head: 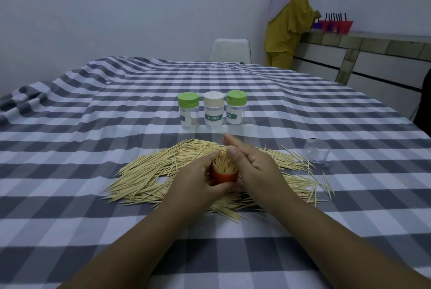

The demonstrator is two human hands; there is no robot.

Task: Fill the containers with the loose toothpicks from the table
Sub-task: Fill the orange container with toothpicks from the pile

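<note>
1. Right now the orange container (225,175) sits low in the middle of the counter (70,230), on the heap of loose toothpicks (149,174). It looks packed with toothpicks standing up.
2. It could tip over, I think, because it stands on a bumpy pile and not on flat cloth. Then the sticks would spill out again.
3. Sharp tips poke out of the top, so a push from above could prick a finger or bend some sticks.
4. The left hand (198,177) wraps its fingers around the container and holds it.
5. The right hand (250,162) is just beside the top, fingers straight and close together, holding nothing.
6. Three capped jars (212,110) stand behind the pile, and a clear cup (316,151) lies well off to the right.
</note>
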